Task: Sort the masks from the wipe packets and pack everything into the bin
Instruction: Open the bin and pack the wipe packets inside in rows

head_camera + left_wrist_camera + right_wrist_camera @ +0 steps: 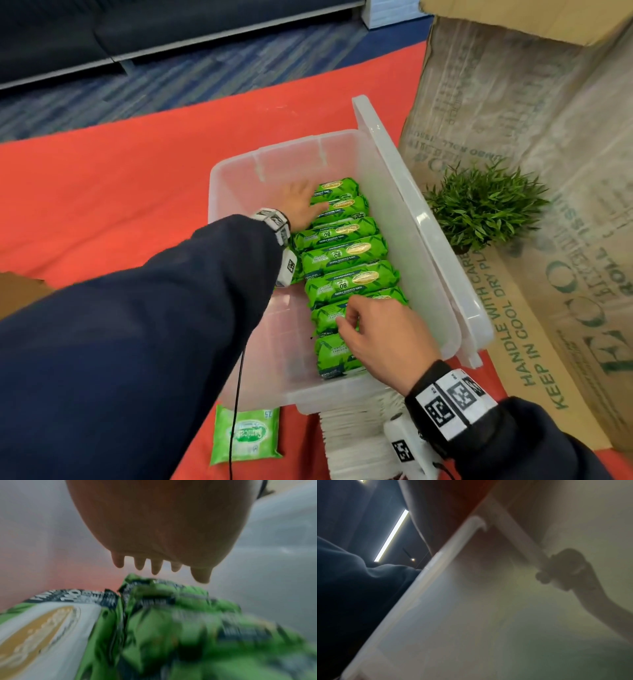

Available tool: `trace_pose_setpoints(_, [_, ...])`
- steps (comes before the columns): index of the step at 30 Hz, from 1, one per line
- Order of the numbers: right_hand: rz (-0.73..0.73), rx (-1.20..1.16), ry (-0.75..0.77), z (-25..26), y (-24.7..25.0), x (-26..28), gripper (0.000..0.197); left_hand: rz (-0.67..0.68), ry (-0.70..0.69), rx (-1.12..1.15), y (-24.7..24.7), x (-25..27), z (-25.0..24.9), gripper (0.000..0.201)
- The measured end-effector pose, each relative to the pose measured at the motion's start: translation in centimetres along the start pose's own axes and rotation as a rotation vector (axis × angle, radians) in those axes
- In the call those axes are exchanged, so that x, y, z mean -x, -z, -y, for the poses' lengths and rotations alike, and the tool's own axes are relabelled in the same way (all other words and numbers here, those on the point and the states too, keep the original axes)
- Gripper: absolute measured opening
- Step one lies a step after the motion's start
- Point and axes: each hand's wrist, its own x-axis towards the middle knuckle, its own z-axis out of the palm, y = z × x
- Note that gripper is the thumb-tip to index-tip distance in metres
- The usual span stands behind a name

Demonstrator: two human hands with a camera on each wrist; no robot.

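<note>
A clear plastic bin (239,178) sits on a red cloth. A row of several green wipe packets (342,255) stands along its right side. My left hand (301,204) lies at the far end of the row, fingers straight, pressing the side of the farthest packets. In the blurred left wrist view the left hand (155,566) shows straight fingers just above green wipe packets (171,622). My right hand (363,318) is at the near end and pinches the end of one packet (325,317) with curled fingers and thumb. A stack of white masks (356,442) lies in front of the bin.
A pale green wipe packet (245,435) lies on the cloth before the bin. The bin's lid (411,205) leans against its right side. A small green plant (483,205) and a tall cardboard box (548,137) stand to the right. The right wrist view shows only the bin wall (471,608).
</note>
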Motion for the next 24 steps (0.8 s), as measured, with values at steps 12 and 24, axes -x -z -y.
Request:
trace_pose_setpoints(12, [0.000,-0.018,-0.006,-0.1,0.0,-0.2,0.031,0.147,0.048,-0.200,-3.7,1.3,-2.4,0.093])
trace_pose_setpoints(24, [0.017,-0.052,-0.015,-0.7,-0.3,-0.7,0.029,0.218,-0.089,0.403,8.4,16.1,-2.2,0.040])
